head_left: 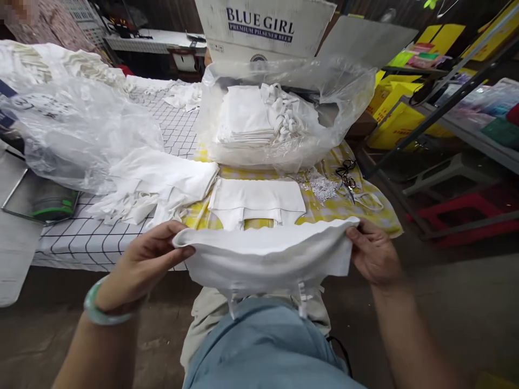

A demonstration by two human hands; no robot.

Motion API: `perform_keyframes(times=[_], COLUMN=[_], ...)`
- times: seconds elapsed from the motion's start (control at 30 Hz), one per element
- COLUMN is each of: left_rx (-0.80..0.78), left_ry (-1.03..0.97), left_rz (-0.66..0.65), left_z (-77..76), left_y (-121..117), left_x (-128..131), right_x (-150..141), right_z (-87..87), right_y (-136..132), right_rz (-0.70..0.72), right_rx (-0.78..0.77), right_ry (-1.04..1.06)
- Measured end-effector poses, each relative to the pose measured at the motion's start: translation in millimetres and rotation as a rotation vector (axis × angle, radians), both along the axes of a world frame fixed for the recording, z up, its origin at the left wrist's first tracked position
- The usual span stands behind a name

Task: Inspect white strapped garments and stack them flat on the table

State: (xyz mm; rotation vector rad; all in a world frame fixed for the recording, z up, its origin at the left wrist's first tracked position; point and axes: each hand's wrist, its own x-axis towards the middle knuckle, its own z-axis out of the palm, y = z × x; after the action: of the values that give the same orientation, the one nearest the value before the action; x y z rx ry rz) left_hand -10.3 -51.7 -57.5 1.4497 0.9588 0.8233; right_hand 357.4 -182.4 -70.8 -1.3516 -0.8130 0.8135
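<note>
Between my two hands a white strappy garment (267,265), which looks like a camisole, is stretched out above my lap. My left hand (152,262) pinches its upper left corner between thumb and fingers. The opposite corner is gripped by my right hand (373,251). Two thin straps with small adjusters hang from the lower edge. Just beyond it, another white garment (257,195) lies flat on the yellow checked cloth (379,213), straps toward me. Left of that rests a heap of similar white pieces (162,175) with loose straps.
A clear plastic bag (231,154) inside a cardboard box (259,32) holds stacked white pieces. Scissors (346,181) lie right of small white bits (322,186). A second plastic bag (85,129) covers the left side. Metal shelving (421,116) stands at right, near a red stool (466,208).
</note>
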Motion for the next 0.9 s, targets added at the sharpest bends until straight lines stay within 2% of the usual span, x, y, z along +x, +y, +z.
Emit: perform_keyframes(times=[0.13,0.27,0.33,0.4,0.47,0.53,0.73,0.9], left_rx=[-0.061,-0.091,-0.163,-0.221,-0.227,-0.189,-0.091,0.048], left_ry=[-0.094,-0.103,-0.029,0.053,0.095,0.098,0.081,0.319], left_rz=[0.047,0.043,0.12,0.205,0.232,0.219,0.269,0.304], left_z=[-17.6,-32.4,-47.2,-64.1,-77.8,-85.5,-88.3,-98.1], left_y=[38,105,137,158,168,168,174,188], left_x=[22,57,76,91,98,98,89,96], right_x=[4,22,31,38,42,44,45,50], right_z=[-14.5,-37.3,-57.1,-77.6,-93.1,-100.6,-94.9,-104.2], right_y=[30,98,136,163,176,176,172,190], right_rz=[-0.001,0.047,0.016,-0.038,-0.051,-0.029,-0.045,-0.108], right_rx=[0.007,-0.011,-0.042,-0.126,-0.185,-0.187,-0.137,-0.205], right_ry=[0.017,0.055,0.071,0.062,0.034,-0.005,-0.097,-0.367])
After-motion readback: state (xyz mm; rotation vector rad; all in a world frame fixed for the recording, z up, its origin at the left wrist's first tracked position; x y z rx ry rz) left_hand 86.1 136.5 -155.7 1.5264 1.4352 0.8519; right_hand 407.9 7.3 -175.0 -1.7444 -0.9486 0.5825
